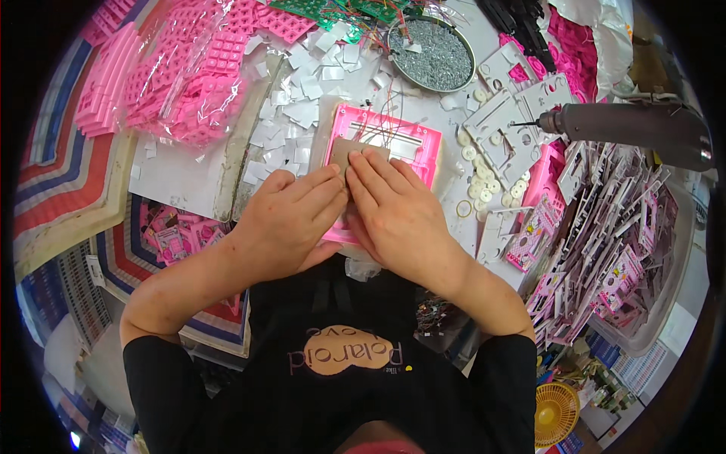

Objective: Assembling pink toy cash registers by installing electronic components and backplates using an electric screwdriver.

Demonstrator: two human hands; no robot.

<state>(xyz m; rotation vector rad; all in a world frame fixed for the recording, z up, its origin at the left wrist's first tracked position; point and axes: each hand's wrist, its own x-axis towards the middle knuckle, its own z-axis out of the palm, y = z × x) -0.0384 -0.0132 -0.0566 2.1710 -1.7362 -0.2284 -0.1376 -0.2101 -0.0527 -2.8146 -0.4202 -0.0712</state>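
A pink plastic housing [429, 155] lies on the worktable in front of me. Inside it sits a flat brown board [345, 149], with thin wires [389, 110] running up past its far edge. My left hand [291, 219] rests with its fingers stretched flat over the left part of the board. From the other side my right hand [397, 216] lies on it too, fingers extended and close to the left fingertips. Both hands press on the board without gripping it. Most of the board and the housing's near half are hidden under them.
Beyond the housing are loose white paper pieces [302, 83], a round tin of screws [431, 53] and green circuit boards [370, 9]. Bagged pink keypads [189, 83] lie left. An electric screwdriver [620, 129] juts in from the right, above white plastic panels [503, 125] and a full bin [669, 295].
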